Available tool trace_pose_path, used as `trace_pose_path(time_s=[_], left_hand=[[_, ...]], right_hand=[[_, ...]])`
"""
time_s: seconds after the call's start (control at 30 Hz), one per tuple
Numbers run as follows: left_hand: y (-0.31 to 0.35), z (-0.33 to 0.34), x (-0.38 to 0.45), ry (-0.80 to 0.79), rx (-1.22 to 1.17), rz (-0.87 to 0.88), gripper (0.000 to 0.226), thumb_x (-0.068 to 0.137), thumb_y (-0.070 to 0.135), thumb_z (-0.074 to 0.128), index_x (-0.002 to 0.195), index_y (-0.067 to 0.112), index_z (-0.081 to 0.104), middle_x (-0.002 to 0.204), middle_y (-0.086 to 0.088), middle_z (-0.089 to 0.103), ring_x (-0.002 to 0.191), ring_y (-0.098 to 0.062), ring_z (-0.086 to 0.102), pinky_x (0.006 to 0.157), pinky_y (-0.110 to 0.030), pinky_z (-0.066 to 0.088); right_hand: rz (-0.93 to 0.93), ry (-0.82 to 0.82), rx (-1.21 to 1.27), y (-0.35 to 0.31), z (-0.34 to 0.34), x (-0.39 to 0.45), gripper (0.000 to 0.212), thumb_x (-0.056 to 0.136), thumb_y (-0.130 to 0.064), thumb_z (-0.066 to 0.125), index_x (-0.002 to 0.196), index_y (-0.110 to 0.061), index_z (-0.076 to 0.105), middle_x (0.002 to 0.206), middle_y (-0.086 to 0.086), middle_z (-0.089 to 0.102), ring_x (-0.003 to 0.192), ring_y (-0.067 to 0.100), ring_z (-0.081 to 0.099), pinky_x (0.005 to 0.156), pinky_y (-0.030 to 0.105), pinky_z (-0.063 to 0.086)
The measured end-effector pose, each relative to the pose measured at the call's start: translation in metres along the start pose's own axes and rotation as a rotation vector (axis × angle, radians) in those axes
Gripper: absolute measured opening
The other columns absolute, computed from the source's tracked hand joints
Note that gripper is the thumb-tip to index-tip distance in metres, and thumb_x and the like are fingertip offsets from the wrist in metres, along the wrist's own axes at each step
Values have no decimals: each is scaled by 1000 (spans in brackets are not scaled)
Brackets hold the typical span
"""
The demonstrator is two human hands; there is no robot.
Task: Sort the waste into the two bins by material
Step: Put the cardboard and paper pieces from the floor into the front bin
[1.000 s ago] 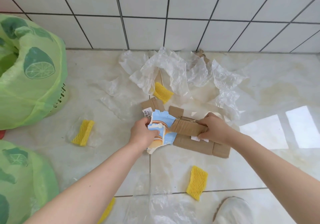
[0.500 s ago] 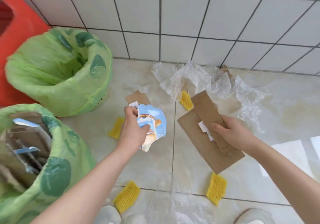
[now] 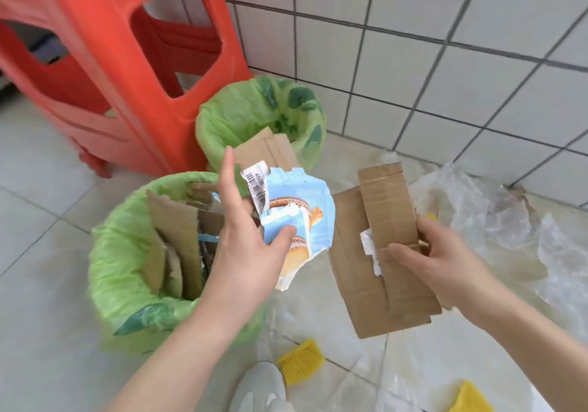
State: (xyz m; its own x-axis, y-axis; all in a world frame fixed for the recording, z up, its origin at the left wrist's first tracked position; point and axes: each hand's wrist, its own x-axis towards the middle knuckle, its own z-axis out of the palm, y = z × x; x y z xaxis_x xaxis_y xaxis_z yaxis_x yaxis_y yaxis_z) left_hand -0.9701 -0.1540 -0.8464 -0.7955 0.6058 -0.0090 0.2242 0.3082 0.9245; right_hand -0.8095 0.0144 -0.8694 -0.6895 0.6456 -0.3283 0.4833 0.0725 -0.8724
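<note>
My left hand pinches a torn blue printed carton piece with a barcode tag and a brown cardboard scrap behind it, right beside the near bin's rim. The near bin, lined with a green bag, holds several cardboard pieces. My right hand grips a folded brown cardboard sheet, held above the floor to the right of the bins. The far bin, also green-lined, stands by the wall behind the carton piece.
A red plastic stool stands left of the far bin. Crumpled clear plastic film lies on the floor by the wall at right. Yellow foam nets and more film lie near my shoe.
Both hands lifted their pieces off the floor and carried them left toward the bins. My view swung left, bringing the red stool and both bins into sight.
</note>
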Motion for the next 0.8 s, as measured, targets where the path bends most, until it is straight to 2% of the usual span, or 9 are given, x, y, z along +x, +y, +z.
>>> trace_pose_path(time_s=[0.1, 0.23, 0.3, 0.43, 0.5, 0.53, 0.63, 0.73, 0.8], left_hand=[[4, -26, -2, 68, -37, 21, 113, 80, -5, 66, 136, 60, -7, 111, 21, 65, 96, 2, 66, 88, -20, 49], [-5, -70, -2, 229, -84, 61, 111, 78, -13, 66, 143, 49, 1, 110, 14, 69, 97, -9, 69, 92, -38, 52], [-11, -94, -5, 335, -82, 67, 103, 78, -14, 66, 144, 41, 9, 113, 11, 67, 99, -9, 69, 88, -34, 54], [-24, -127, -18, 538, 56, 59, 90, 80, -9, 65, 143, 30, 15, 125, 13, 57, 108, -1, 62, 89, -18, 51], [-34, -132, -25, 608, 170, 14, 83, 81, -4, 64, 143, 24, 18, 119, 15, 58, 106, -1, 62, 90, -18, 48], [-39, -133, -27, 627, 218, -11, 79, 81, 0, 64, 142, 21, 20, 119, 10, 59, 106, -8, 62, 89, -22, 48], [-55, -129, -28, 622, 329, -53, 67, 83, 5, 62, 138, 14, 26, 127, -5, 57, 112, -25, 57, 84, -26, 43], [-66, -126, -22, 583, 392, -77, 62, 85, 5, 58, 139, 7, 27, 131, -12, 54, 117, -30, 52, 85, -23, 37], [-73, -124, -19, 560, 425, -76, 60, 86, 4, 57, 139, 5, 28, 131, -14, 53, 117, -32, 51, 87, -24, 37]], right_hand=[[-47, -50, 18, -30, 20, 7, 27, 89, -9, 60, 99, -33, 62, 93, -16, 71, 77, -4, 68, 62, 14, 54], [-32, -86, 107, -65, 45, 18, 26, 86, -7, 60, 104, -25, 65, 99, -5, 74, 89, 13, 71, 86, 43, 56], [-19, -136, 201, -83, 55, 20, 26, 85, 1, 57, 101, -18, 65, 94, 2, 75, 86, 20, 73, 84, 46, 56], [-76, -221, 285, -112, 78, 22, 26, 84, 6, 55, 91, -15, 69, 88, 4, 76, 81, 21, 73, 73, 40, 58], [-101, -268, 325, -121, 95, 24, 25, 84, 5, 56, 89, -15, 69, 86, 3, 76, 81, 20, 73, 70, 38, 58], [-113, -290, 342, -125, 105, 24, 25, 84, 5, 56, 90, -15, 68, 86, 3, 76, 81, 19, 73, 68, 37, 58], [-172, -319, 324, -133, 135, 22, 28, 83, 5, 56, 93, -19, 66, 89, 3, 75, 83, 20, 73, 69, 39, 61], [-243, -267, 244, -134, 162, 20, 30, 81, -3, 57, 99, -26, 63, 92, -4, 74, 87, 18, 71, 79, 44, 59], [-282, -178, 154, -131, 172, 22, 31, 78, -11, 58, 102, -30, 59, 92, -9, 71, 84, 12, 68, 76, 38, 58]])
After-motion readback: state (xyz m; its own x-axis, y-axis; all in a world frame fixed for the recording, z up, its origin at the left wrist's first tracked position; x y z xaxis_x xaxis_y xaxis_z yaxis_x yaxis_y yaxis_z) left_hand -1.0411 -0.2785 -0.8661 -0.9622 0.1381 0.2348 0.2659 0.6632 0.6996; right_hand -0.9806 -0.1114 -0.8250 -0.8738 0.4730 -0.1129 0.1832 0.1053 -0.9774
